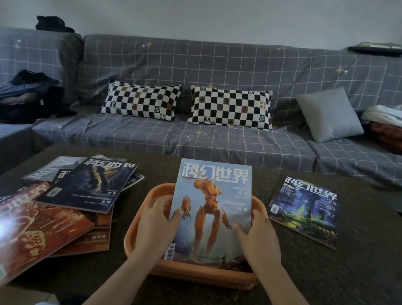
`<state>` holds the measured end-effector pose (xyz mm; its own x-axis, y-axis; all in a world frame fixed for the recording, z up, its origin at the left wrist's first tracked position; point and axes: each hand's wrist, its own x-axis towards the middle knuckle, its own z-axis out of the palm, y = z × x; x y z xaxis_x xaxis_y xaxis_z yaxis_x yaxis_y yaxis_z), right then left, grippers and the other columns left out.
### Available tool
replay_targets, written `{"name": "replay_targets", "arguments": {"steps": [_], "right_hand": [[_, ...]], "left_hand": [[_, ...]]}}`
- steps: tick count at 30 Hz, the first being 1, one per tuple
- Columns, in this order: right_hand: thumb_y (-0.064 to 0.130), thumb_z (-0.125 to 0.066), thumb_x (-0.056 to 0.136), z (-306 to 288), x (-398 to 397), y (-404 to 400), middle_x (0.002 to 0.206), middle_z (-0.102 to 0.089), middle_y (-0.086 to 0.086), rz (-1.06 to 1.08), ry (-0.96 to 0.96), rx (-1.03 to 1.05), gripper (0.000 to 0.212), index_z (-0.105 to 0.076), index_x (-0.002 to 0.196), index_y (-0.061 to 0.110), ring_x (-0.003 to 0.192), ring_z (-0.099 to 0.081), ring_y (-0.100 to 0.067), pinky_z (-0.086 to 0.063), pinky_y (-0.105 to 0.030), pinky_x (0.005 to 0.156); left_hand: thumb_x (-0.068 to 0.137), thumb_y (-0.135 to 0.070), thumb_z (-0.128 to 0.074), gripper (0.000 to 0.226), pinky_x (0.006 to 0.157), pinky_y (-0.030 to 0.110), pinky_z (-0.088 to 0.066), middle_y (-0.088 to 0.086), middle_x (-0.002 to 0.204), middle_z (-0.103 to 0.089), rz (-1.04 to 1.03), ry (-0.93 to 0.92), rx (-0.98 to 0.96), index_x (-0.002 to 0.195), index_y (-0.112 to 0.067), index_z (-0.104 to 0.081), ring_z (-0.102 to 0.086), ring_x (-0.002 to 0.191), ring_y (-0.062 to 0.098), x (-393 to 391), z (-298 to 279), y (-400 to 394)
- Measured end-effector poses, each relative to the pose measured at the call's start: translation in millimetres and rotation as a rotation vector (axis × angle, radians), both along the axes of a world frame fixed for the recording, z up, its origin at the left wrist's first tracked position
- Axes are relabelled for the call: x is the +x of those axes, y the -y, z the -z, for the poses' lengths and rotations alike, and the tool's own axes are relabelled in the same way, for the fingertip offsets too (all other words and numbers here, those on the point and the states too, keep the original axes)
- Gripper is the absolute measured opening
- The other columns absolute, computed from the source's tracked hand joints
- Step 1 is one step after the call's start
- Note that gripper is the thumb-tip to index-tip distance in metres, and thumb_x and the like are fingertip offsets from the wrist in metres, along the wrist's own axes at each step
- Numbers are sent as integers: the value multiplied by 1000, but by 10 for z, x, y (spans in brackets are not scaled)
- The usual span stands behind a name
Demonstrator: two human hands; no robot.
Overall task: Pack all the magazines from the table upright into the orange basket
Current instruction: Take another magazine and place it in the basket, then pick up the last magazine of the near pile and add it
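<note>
Standing long-axis up in the orange basket (201, 272), the magazine (212, 207) is pinched at its side edges by left hand (157, 221) and right hand (258, 238).

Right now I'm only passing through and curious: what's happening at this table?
A person is packing magazines. The left hand and right hand grip the sides of the blue robot-cover magazine, standing it upright in the orange basket. A loose pile of magazines lies left of the basket, and one dark magazine lies to its right.
</note>
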<state>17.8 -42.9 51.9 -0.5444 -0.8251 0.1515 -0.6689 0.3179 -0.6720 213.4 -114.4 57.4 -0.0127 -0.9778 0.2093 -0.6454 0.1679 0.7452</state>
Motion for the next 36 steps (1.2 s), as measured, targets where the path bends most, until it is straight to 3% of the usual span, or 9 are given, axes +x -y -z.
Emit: {"name": "replay_targets", "arguments": {"steps": [6,10,13,17,22,25,29,33,36], "right_hand": [[30,-66,85,-27,-71,-134,121,-60,-1,-23,132,-175,45,-53,126,17,103,-56,-10,-49,-24,86],[30,-66,85,-115,-243,-231,111,-63,2,6,205,-239,40,-56,121,16,89,-54,-4,-43,-14,74],[32,-67,84,-183,-457,-301,92,-60,13,44,237,-275,34,-58,114,19,79,-52,6,-38,-8,61],[29,-67,84,-165,-825,-365,85,-58,14,114,232,-311,32,-60,112,17,79,-53,4,-37,-9,60],[29,-66,85,-8,-1327,-373,85,-59,9,243,234,-287,35,-60,116,14,76,-55,0,-39,-13,60],[30,-66,85,122,-1617,-354,92,-60,7,319,240,-245,38,-59,119,15,79,-56,-3,-44,-18,65],[37,-64,85,334,-1979,-292,118,-57,-4,414,201,-121,46,-56,125,15,103,-55,-16,-49,-32,86],[41,-66,82,523,-2199,-167,124,-52,-6,425,328,-1,51,-55,125,15,111,-52,-21,-46,-35,95],[40,-67,81,638,-2262,-108,122,-53,-4,439,330,-13,49,-57,123,17,112,-49,-19,-41,-30,94]], "left_hand": [[86,-24,-71,35,73,12,-40,-7,116,-59,81,-117,-36,118,-25,-58,-55,92,3,-168,-66,-127],[92,-26,-62,27,63,11,-44,-12,110,-58,286,-214,35,118,-31,-56,-59,90,1,-563,-202,-227],[94,-28,-59,25,67,15,-51,-12,108,-61,388,-246,72,119,-30,-56,-61,93,3,-912,-282,-280],[94,-27,-58,19,56,5,-44,-21,95,-56,492,-230,75,112,-33,-56,-57,85,-5,-1421,-347,-286],[94,-25,-57,17,67,15,-51,-16,96,-57,595,-209,224,108,-34,-52,-60,86,1,-2094,-287,-174],[94,-29,-57,24,64,15,-48,-15,96,-57,593,-151,291,118,-30,-53,-60,84,1,-2480,-196,-33],[95,-36,-55,48,83,32,-54,-3,119,-58,588,25,329,140,-26,-40,-63,99,14,-2930,-60,233],[96,-38,-54,69,108,40,-37,13,152,-35,513,300,412,152,-13,-22,-40,136,31,-3266,105,586],[95,-42,-54,77,112,44,-33,17,155,-29,422,351,514,152,-9,-17,-32,139,36,-3429,215,710]]}}
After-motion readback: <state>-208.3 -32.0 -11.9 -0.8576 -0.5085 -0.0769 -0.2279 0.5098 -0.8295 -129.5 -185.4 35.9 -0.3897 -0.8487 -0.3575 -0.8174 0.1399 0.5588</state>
